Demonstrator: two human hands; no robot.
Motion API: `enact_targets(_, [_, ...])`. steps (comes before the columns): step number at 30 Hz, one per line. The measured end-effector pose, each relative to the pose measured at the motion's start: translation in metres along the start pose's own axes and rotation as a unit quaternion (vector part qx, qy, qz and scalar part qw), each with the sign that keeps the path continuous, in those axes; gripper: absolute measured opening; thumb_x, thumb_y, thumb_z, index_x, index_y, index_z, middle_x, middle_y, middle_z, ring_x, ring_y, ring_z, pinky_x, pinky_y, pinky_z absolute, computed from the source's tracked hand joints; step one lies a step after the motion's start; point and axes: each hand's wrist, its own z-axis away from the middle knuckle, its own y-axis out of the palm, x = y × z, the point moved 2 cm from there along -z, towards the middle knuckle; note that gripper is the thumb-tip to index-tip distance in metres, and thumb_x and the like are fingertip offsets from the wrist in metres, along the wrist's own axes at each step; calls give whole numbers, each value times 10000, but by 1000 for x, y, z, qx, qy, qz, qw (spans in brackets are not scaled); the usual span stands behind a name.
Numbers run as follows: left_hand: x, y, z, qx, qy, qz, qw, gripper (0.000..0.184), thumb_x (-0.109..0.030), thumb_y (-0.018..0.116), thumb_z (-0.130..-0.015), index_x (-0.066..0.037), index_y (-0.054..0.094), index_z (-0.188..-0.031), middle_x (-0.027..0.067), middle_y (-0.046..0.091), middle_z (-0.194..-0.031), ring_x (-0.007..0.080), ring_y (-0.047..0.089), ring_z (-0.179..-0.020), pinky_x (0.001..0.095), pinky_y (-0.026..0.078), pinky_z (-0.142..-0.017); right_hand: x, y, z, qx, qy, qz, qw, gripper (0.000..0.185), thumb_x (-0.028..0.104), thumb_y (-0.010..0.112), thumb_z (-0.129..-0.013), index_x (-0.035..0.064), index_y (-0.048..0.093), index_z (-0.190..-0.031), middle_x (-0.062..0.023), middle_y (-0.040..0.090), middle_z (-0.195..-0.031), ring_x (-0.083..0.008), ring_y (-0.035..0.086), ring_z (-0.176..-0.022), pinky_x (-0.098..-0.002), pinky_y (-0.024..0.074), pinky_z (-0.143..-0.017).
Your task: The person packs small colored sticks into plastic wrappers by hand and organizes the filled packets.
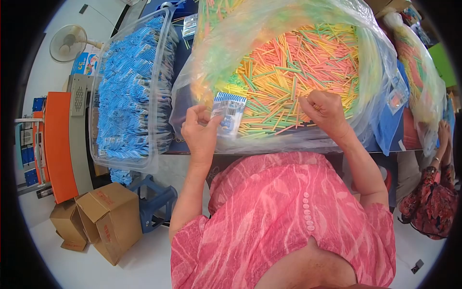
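Observation:
My left hand [199, 129] pinches the edge of a small clear packet [230, 115] with blue-and-white stripes at its top and a printed label. My right hand [323, 110] is curled with the fingertips together, over the near side of the pile; what it holds, if anything, is too small to name. Under and beyond both hands, many thin pink, yellow, orange and green sticks [288, 62] lie in a large clear plastic bag [211, 53], its mouth spread open.
A clear bin [155, 96] full of blue striped packets stands left of the bag. Another bag of sticks [416, 67] and a co-worker's hands [443, 137] are at the right. Cardboard boxes [113, 216], a blue stool [159, 200] and a fan [68, 43] are at the left.

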Motion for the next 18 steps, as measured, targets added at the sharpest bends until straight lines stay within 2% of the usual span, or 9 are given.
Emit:
enact_targets(1, [1,-1,0,-2,-19,1,1000,315,13,787,-690,1,618,-956,12,614,-752,78,534,-674,226,451,-636,0,1,0,4,-4,2,1000,308,91,716,-792,50,478,-601,-99,460,-509,-234,470,-428,-346,368,-425])
enact_targets(5, [14,-1,0,8,-18,52,998,219,0,774,-718,12,648,-898,15,632,-748,78,546,-669,224,455,-630,1,2,-1,9,-6,1,1000,312,93,718,-786,54,471,-599,-102,456,-506,-252,466,-427,-359,364,-424])
enact_targets(8, [24,-4,-1,-18,37,27,999,130,5,747,-749,19,678,-859,37,651,-754,83,553,-676,222,456,-637,-2,2,-1,17,-7,4,1000,313,99,717,-787,57,470,-599,-100,451,-501,-253,466,-424,-361,363,-423])
enact_targets(10, [23,-6,-1,-23,114,-43,992,103,-1,731,-777,18,693,-871,64,679,-808,111,594,-727,249,473,-686,-3,3,1,15,-8,1,1000,314,101,716,-788,59,469,-598,-99,448,-497,-255,469,-423,-361,363,-422])
enact_targets(11, [21,-5,-1,-22,115,-45,992,103,-1,731,-777,18,693,-871,64,679,-808,111,594,-727,249,473,-686,-3,3,1,14,-9,0,1000,315,103,714,-789,60,469,-596,-98,446,-493,-256,471,-422,-362,363,-421])
enact_targets(13, [11,-5,2,-94,194,-69,974,104,-16,734,-749,-37,703,-847,97,704,-910,242,644,-836,332,452,-786,-4,3,1,11,-16,3,1000,316,104,714,-789,62,468,-595,-97,445,-491,-257,473,-421,-364,363,-421])
enact_targets(14, [9,-5,2,-93,195,-69,974,104,-16,734,-749,-37,703,-847,97,704,-910,242,644,-836,332,452,-786,-3,2,2,9,-23,7,1000,317,104,713,-789,63,467,-594,-96,444,-489,-257,475,-420,-367,364,-421])
enact_targets(16, [3,-6,3,-103,222,-77,966,118,-5,705,-780,-38,695,-893,107,696,-1022,243,639,-918,335,428,-835,-2,1,1,9,-28,12,999,313,102,711,-790,63,469,-595,-95,448,-487,-257,479,-419,-365,369,-420])
enact_targets(18, [-2,-6,5,-102,211,-57,970,133,-3,696,-793,-36,678,-921,108,693,-1015,248,632,-929,336,422,-847,1,0,-2,10,-35,17,999,310,100,708,-791,63,471,-595,-94,452,-485,-256,484,-419,-364,373,-418])
